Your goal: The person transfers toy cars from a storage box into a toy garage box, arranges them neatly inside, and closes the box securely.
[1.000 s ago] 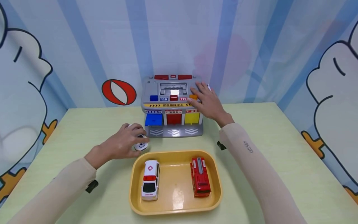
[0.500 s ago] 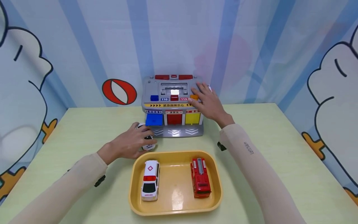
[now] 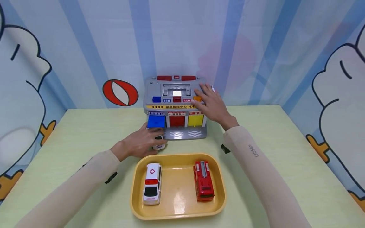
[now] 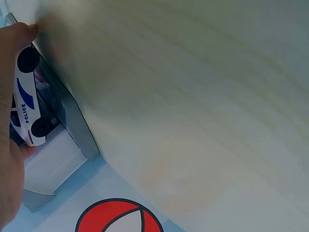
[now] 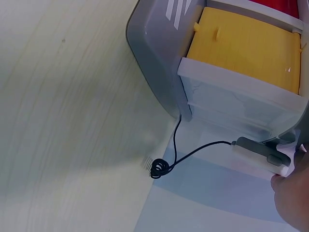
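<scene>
A white toy police car is in my left hand, whose fingers and thumb grip it from above and along its sides. In the left wrist view, the side of that police car shows its black wheels and lettering. The car is in front of the raised blue door of a grey toy emergency station. My right hand rests on the right side of the station's roof, fingers extended. The red door and yellow door are down.
A yellow tray stands in front of the station, holding a toy ambulance and a red toy fire truck. In the right wrist view, a white-and-grey handset on a coiled black cord is at the station's side.
My left hand has moved rightward with the police car, from beside the station to the front of its blue door. My right hand has stayed on the roof.
</scene>
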Motion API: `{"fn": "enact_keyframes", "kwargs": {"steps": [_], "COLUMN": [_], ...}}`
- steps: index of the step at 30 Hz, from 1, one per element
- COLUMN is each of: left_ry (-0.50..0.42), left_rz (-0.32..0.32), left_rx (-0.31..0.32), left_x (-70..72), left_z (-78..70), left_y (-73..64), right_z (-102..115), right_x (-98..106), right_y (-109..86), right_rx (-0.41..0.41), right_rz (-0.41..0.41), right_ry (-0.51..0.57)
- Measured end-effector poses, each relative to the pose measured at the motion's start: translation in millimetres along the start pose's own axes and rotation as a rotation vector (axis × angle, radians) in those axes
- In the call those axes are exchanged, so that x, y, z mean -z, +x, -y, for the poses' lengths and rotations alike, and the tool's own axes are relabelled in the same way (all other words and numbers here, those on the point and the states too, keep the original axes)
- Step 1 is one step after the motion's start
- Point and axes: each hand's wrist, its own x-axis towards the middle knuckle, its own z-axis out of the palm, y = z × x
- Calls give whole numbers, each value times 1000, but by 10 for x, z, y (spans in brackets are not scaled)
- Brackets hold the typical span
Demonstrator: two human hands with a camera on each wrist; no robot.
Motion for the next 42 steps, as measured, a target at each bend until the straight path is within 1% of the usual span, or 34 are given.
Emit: {"fn": "enact_keyframes", "kwargs": {"steps": [4, 11, 20, 23, 26, 29, 33, 35, 38, 42], "left_ry": [35, 44, 49, 56, 69, 115, 240, 301, 365, 385], "left_rz": [-5, 44, 20, 15, -6, -56, -139, -168, -185, -178], "left_rx": [-24, 4, -4, -8, -19, -50, -106, -127, -142, -141], "left_x": [3, 9, -12, -18, -33, -55, -88, -95, -102, -109], "left_z": [40, 74, 100, 110, 120, 128, 135, 137, 134, 124], "left_y": [52, 120, 135, 118, 85, 52, 31, 31, 36, 35], "right_z": [-2, -6, -10, -6, 4, 16, 17, 9, 1, -1], "right_x": [-1, -24, -47, -41, -29, -11, -8, -14, -21, -16], "right_y": [-13, -22, -22, -21, -19, -19, -14, -6, -2, -6], "right_rx": [5, -1, 3, 4, 5, 4, 4, 3, 0, 1], "right_rz": [-5, -7, -10, -9, -5, -3, -6, -6, -6, -9], "right_ry": [-2, 8, 10, 15, 19, 19, 14, 12, 10, 18]}}
